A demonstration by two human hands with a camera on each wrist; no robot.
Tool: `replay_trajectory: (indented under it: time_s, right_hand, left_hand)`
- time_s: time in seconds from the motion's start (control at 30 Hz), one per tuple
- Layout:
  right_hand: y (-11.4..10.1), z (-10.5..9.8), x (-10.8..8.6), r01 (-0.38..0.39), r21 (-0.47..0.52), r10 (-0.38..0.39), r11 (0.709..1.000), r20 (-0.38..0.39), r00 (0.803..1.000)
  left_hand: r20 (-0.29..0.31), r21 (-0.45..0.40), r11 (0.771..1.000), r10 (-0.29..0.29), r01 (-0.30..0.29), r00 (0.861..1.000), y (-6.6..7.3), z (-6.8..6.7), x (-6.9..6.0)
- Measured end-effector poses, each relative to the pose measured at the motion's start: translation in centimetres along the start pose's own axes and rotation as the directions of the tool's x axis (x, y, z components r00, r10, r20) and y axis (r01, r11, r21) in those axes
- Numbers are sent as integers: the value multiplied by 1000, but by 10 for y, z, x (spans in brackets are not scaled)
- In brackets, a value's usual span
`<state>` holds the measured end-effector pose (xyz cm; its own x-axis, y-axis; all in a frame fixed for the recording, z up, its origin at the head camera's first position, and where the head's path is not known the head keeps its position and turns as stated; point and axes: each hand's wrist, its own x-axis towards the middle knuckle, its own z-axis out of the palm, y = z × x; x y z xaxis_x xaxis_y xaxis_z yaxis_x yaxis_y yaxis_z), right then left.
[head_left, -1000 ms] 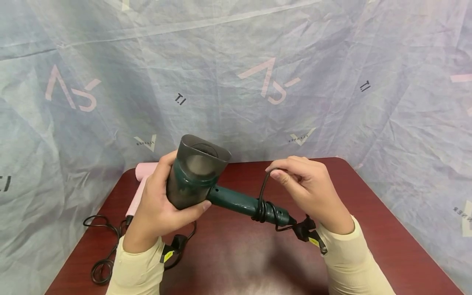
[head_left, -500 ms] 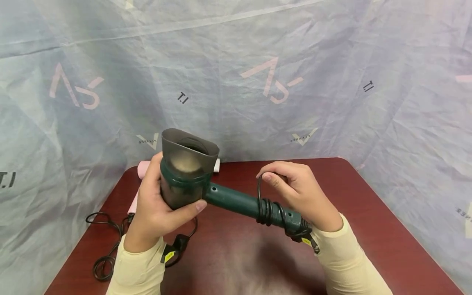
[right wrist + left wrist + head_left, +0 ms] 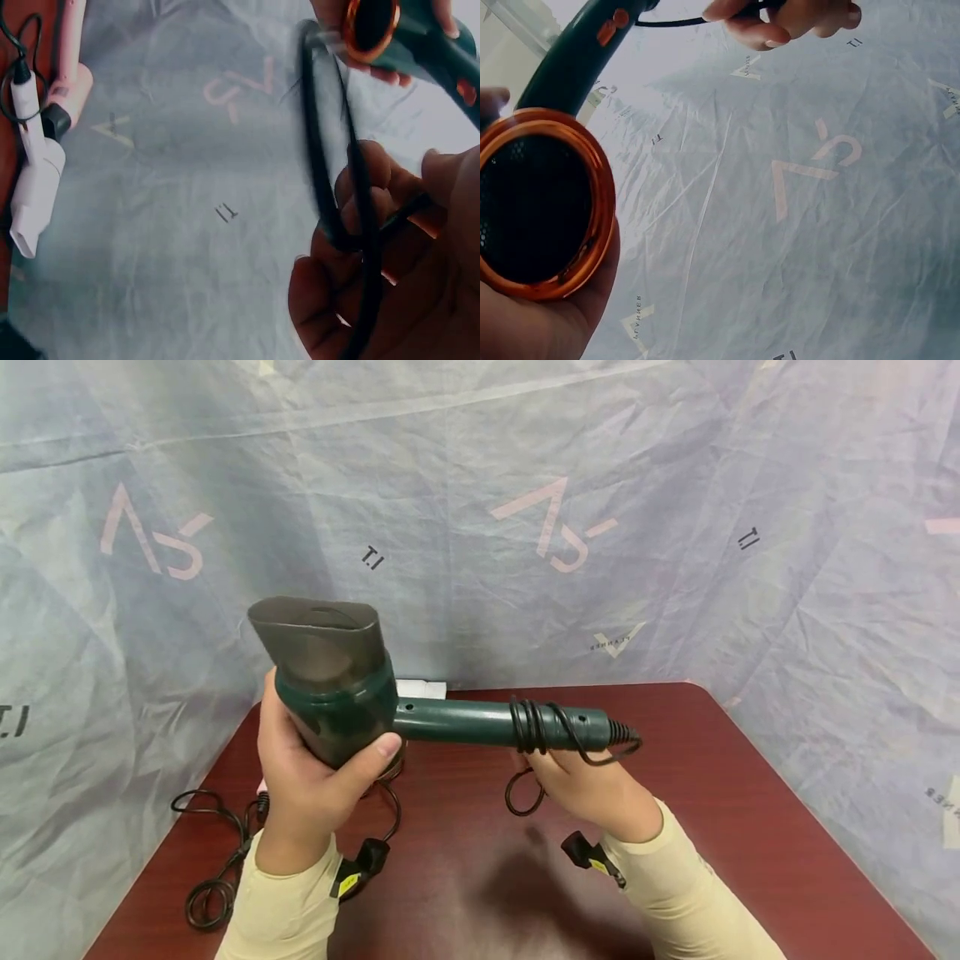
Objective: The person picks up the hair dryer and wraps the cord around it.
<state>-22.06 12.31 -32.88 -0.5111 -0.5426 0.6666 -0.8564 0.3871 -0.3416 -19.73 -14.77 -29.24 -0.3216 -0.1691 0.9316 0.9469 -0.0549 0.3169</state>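
My left hand [image 3: 307, 789] grips the barrel of a dark green hair dryer [image 3: 495, 722], held above the table. Its smoky flat nozzle [image 3: 318, 643] points up and away, and the handle extends to the right. An orange-rimmed rear grille [image 3: 536, 214] shows in the left wrist view. Black cord [image 3: 531, 727] is wound several times round the handle's end. Below that end, my right hand [image 3: 596, 789] is partly hidden by the handle. In the right wrist view its curled fingers [image 3: 360, 210] hold a loop of the black cord [image 3: 367, 262].
In the right wrist view, a pink hair dryer [image 3: 71, 94] and a white one [image 3: 39, 195] lie at the left. A black cord [image 3: 212, 902] coils on the left of the dark red table [image 3: 750, 827]. Grey printed sheeting [image 3: 480, 527] surrounds the table's far sides.
The green hair dryer has shifted left and up, its handle turning nearly level. My right hand has moved from above the handle's end to below it, taking the cord along.
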Motion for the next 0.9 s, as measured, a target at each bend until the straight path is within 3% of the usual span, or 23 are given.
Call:
replay_trajectory:
  time_s: [0.07,0.1,0.27,0.4,0.57,0.9]
  right_hand:
    - [1,4,0,-8,-53,11,999,47,999]
    - [1,6,2,-76,40,74,996,56,996]
    - [-3,10,3,-129,11,126,992,154,980]
    - [-9,12,2,-153,-15,153,988,189,970]
    - [-14,10,1,-130,-65,140,989,200,970]
    - [-26,2,-3,-12,-80,30,997,233,972]
  left_hand:
    - [-42,-38,999,-13,11,999,1,2,1]
    - [-64,-55,998,-19,16,998,2,3,2]
    - [-151,-138,990,-48,27,987,8,6,8]
    - [-182,-162,986,-54,24,982,11,5,12]
    - [-190,-168,985,-60,28,980,10,6,16]
    - [-216,-78,990,-132,117,967,7,5,14]
